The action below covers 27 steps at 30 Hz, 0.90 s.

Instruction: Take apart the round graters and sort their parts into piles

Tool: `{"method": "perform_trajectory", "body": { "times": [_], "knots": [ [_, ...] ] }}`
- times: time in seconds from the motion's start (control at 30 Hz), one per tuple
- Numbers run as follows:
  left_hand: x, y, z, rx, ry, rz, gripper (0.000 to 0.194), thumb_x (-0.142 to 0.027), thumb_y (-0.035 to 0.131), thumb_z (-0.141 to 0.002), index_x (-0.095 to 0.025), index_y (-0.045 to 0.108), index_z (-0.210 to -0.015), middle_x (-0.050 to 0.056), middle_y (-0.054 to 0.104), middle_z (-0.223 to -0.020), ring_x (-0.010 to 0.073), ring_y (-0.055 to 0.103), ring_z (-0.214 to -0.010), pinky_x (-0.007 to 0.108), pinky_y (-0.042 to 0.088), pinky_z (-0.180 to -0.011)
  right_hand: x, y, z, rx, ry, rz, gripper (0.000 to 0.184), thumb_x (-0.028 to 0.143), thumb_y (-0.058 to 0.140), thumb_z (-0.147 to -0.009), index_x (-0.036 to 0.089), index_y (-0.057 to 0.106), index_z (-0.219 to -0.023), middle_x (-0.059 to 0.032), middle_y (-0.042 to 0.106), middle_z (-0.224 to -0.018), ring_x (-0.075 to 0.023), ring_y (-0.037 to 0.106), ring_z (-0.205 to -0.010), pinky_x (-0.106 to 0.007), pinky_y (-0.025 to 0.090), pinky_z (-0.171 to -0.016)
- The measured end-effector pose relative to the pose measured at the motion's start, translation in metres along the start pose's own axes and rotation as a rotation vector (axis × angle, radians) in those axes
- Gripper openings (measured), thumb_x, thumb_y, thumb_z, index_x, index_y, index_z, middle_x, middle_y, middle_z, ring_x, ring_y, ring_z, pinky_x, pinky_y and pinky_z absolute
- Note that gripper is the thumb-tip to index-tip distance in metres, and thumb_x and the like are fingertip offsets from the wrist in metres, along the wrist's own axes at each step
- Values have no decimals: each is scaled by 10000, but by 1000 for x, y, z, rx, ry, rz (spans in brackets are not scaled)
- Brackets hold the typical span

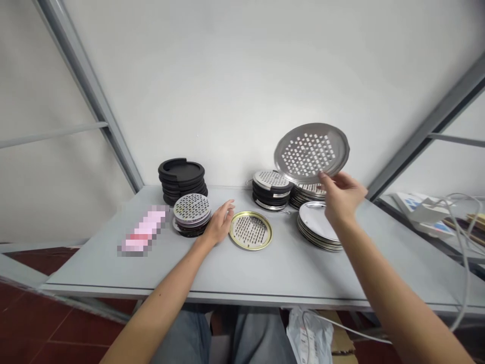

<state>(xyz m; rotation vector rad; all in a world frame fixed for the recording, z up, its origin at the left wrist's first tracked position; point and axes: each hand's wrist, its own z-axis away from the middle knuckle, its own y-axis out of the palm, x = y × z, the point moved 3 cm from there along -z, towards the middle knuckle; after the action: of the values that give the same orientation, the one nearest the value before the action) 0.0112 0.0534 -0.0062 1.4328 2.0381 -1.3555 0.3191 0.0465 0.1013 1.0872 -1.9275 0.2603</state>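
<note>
My right hand (341, 197) pinches the lower edge of a perforated silver metal disc (310, 151) and holds it up, tilted, above the stacks at the back right. My left hand (220, 225) lies on the grey table (265, 273) with fingers stretched out, its fingertips touching the rim of a gold-rimmed perforated disc (250, 230) that lies flat. Just left of that hand is a low stack topped by a perforated disc (191, 208).
A pile of black round rings (182, 178) stands at the back left. Behind the gold disc sit a black-and-silver stack (271, 189), a perforated disc stack (307, 194) and a plain plate stack (316, 227). A blurred pink patch (144, 231) lies left. Cables hang right.
</note>
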Motion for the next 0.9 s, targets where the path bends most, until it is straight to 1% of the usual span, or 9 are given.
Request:
{"method": "perform_trajectory", "body": {
  "times": [0.07,0.13,0.2,0.3,0.47,0.63,0.7,0.83,0.9],
  "knots": [
    [-1,-1,0,-7,-8,-17,532,-458,269,-977,-154,313,-1411,130,619,-1134,223,579,-1053,402,415,-950,-12,-15,-27,-64,143,-69,270,191,763,-641,83,657,-864,-45,650,-733,-108,604,-596,-220,519,-544],
    [-1,-1,0,-16,-9,-24,553,-456,278,-975,-159,256,-1440,116,628,-1100,218,585,-1022,397,414,-936,-25,-32,-45,-212,291,-103,260,88,756,-604,93,600,-811,-21,612,-668,-112,614,-575,-221,533,-558],
    [-1,-1,0,-12,-7,-20,553,-455,280,-974,-163,254,-1443,103,631,-1075,207,594,-987,382,418,-922,-37,-45,-53,-293,408,-105,252,24,714,-626,112,543,-788,-24,602,-675,-117,635,-595,-229,554,-615],
    [-1,1,1,0,-8,-23,538,-454,278,-974,-171,285,-1432,93,634,-1057,198,600,-950,370,423,-908,-52,-53,-54,-309,504,-106,217,23,676,-688,120,510,-788,-41,610,-743,-110,654,-642,-221,566,-680],
    [-2,-1,4,1,-27,-40,523,-446,269,-977,-156,323,-1409,105,631,-1069,215,582,-1006,397,406,-944,-73,-47,-50,-265,598,-85,194,76,696,-716,110,514,-775,-45,613,-757,-108,655,-682,-199,572,-691],
    [-4,-2,5,20,-29,-47,499,-440,262,-979,-149,383,-1366,108,630,-1066,219,580,-1022,400,405,-951,-88,-42,-53,-270,614,-75,213,94,723,-701,104,521,-769,-44,611,-748,-108,650,-666,-177,583,-656],
    [-4,-1,5,27,-27,-31,510,-442,271,-978,-154,347,-1392,101,631,-1054,212,590,-992,396,419,-935,-93,-41,-53,-260,616,-75,215,114,726,-704,110,523,-775,-37,614,-754,-105,656,-669,-167,587,-649],
    [-4,0,5,11,-32,40,574,-458,290,-973,-154,217,-1455,101,626,-1019,195,615,-923,369,468,-872,-102,-42,-52,-237,634,-64,248,151,744,-689,132,509,-769,-18,619,-758,-99,663,-665,-160,592,-629],
    [-4,0,5,4,-33,65,591,-470,295,-970,-152,204,-1460,104,622,-1015,190,621,-896,355,487,-842,-105,-43,-53,-226,627,-55,263,168,752,-682,138,504,-764,-20,621,-757,-108,668,-673,-168,596,-619]
  ]
}}
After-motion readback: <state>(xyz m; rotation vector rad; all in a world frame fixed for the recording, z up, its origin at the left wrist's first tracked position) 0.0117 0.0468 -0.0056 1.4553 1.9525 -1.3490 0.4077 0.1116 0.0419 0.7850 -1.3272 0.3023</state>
